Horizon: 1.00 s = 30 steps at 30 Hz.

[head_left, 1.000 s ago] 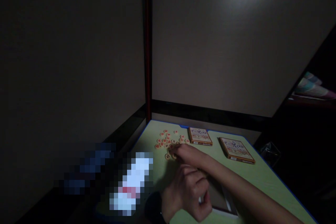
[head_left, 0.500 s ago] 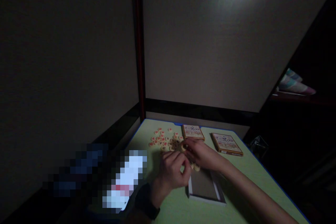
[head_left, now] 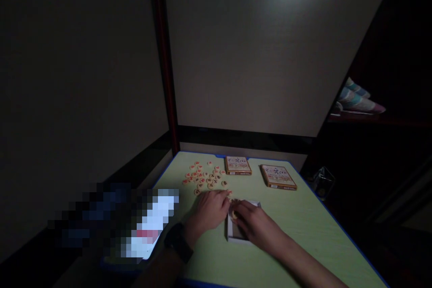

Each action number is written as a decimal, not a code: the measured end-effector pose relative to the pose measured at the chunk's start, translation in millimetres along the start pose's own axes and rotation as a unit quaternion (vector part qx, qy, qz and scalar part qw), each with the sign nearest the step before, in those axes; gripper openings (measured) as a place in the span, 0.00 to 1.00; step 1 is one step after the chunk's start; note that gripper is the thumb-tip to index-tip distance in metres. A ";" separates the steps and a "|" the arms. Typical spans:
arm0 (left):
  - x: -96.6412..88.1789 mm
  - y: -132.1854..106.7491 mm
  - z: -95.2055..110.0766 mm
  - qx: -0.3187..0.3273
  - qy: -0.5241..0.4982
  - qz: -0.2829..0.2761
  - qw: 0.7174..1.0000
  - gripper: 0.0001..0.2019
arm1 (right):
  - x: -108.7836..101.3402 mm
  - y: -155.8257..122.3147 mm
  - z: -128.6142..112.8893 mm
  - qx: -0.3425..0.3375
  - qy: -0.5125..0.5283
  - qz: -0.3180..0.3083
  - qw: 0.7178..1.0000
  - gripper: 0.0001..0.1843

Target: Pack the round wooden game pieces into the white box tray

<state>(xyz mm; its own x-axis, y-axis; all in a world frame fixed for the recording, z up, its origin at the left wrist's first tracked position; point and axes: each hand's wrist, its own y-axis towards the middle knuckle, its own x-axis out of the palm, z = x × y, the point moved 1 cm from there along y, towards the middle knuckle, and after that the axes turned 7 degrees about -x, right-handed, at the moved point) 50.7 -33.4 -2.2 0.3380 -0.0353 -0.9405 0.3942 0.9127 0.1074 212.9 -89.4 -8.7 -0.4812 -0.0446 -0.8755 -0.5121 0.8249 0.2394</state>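
My right hand (head_left: 253, 222) pinches a round, pale xiangqi piece (head_left: 235, 214) over the open shallow box (head_left: 230, 231). The box has white walls and a grey-brown bottom, and my hand covers part of it. My left hand (head_left: 209, 210), with a dark watch (head_left: 178, 242) on its wrist, lies palm down at the box's left side. Its fingers are bent and drawn together. At their tips shows a red-marked xiangqi piece (head_left: 229, 192); whether they grip it is unclear. Several more xiangqi pieces (head_left: 200, 174), marked red or black, lie scattered beyond it.
Two flat printed boxes (head_left: 238, 165) (head_left: 278, 177) rest along the far side of the green, blue-edged table (head_left: 216, 263). A lit, pixelated screen (head_left: 153, 222) is at the left edge. Walls rise behind and to the left. Something shiny and dark (head_left: 323, 182) stands beyond the right edge.
My right hand has come back from the pile to above the open box with a piece. My left hand has opened out from a tighter curl and reaches forward. The camera view has shifted.
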 end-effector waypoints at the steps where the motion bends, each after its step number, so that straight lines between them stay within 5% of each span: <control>1: -0.3 -0.2 -0.2 0.005 -0.006 -0.001 1.000 0.18 | 0.8 -0.9 1.5 -0.001 0.010 0.014 1.000 0.13; 6: -2.3 -2.3 -0.4 0.035 -0.027 0.000 0.999 0.15 | 1.0 -6.5 4.5 0.024 0.024 0.072 0.997 0.11; 15: -11.4 -5.6 2.8 0.042 -0.009 -0.024 0.999 0.10 | 6.1 2.1 1.0 0.032 0.005 0.070 0.997 0.09; 23: -1.6 -5.2 -1.3 0.072 -0.004 -0.036 0.997 0.16 | -18.6 -4.4 19.7 0.033 0.010 0.180 0.983 0.10; 30: 2.1 -5.2 2.9 0.039 0.000 -0.025 0.999 0.19 | -17.7 -4.1 18.5 0.021 0.007 0.177 0.984 0.07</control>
<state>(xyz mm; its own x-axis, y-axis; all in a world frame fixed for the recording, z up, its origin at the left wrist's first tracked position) 51.7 -39.4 -3.8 0.3156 -0.0792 -0.9456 0.4752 0.8757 0.0853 236.6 -81.5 -2.0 -0.6337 0.2416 -0.7349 -0.2807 0.8134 0.5095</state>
